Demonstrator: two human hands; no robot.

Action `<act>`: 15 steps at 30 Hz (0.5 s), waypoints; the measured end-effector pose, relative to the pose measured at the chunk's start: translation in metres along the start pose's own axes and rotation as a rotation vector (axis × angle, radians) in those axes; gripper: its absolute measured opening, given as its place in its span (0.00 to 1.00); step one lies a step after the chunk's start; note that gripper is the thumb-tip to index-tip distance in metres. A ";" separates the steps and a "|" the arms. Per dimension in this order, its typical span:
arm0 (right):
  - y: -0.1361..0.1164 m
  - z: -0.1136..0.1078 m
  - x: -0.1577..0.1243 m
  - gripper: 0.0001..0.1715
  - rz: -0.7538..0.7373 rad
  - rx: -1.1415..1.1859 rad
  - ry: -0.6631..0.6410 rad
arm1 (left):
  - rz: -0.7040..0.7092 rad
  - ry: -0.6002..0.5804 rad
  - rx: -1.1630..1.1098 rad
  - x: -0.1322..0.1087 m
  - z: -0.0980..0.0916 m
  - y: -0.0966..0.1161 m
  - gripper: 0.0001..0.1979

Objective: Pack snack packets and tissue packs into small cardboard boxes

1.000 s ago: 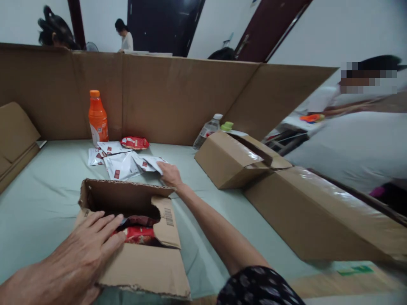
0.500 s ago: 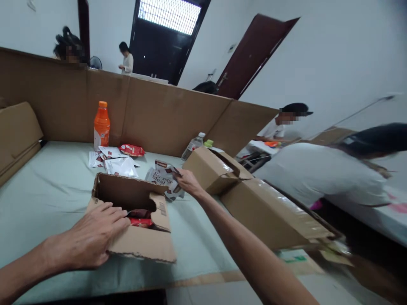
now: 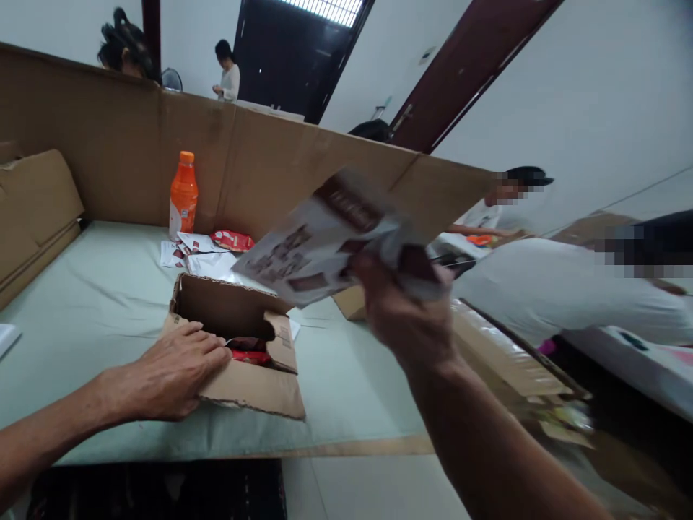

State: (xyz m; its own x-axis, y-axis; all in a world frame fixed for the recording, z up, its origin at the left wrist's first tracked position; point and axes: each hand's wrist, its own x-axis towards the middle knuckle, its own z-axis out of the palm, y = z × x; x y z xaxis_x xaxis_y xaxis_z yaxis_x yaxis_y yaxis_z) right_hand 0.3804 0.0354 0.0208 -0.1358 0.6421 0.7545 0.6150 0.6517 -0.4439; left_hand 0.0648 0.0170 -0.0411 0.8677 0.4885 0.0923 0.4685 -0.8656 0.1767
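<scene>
An open cardboard box (image 3: 254,396) sits on the pale green table cover, with red and dark packets (image 3: 250,357) visible inside. My left hand (image 3: 173,370) is closed over the box's left side, fingers curled across the edge near its opening. Raised to the right above the box, my right hand (image 3: 408,325) grips one end of a white and brown printed pouch (image 3: 303,253), which is blurred. Behind the box lie several white sachets (image 3: 208,266) and a red packet (image 3: 232,240). An orange drink bottle (image 3: 184,196) stands upright behind them.
A cardboard partition (image 3: 195,137) runs along the table's back. Another carton (image 3: 37,209) is at the left, and a taped carton (image 3: 498,354) sits to the right. Several people are beyond the partition and at the right, one bending over (image 3: 563,285).
My right hand has lifted the pouch off the table and brought it up and nearer. My left hand stays on the box. The camera view has shifted slightly.
</scene>
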 end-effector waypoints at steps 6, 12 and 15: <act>-0.071 0.049 0.009 0.13 -0.144 -0.451 -0.685 | -0.005 0.028 0.018 -0.001 -0.001 0.002 0.18; -0.075 0.118 0.030 0.14 -0.101 -0.672 -1.197 | -0.028 -0.029 0.050 0.001 -0.004 0.005 0.22; -0.064 0.145 0.027 0.13 -0.110 -0.573 -1.293 | -0.049 -0.039 0.030 -0.001 -0.003 0.005 0.23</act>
State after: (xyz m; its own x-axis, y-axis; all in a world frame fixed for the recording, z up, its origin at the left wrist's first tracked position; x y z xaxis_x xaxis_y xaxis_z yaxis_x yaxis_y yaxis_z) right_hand 0.2252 0.0696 -0.0009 -0.6150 0.7142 -0.3343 0.7372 0.6712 0.0777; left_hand 0.0658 0.0123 -0.0376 0.8491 0.5263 0.0456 0.5150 -0.8439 0.1504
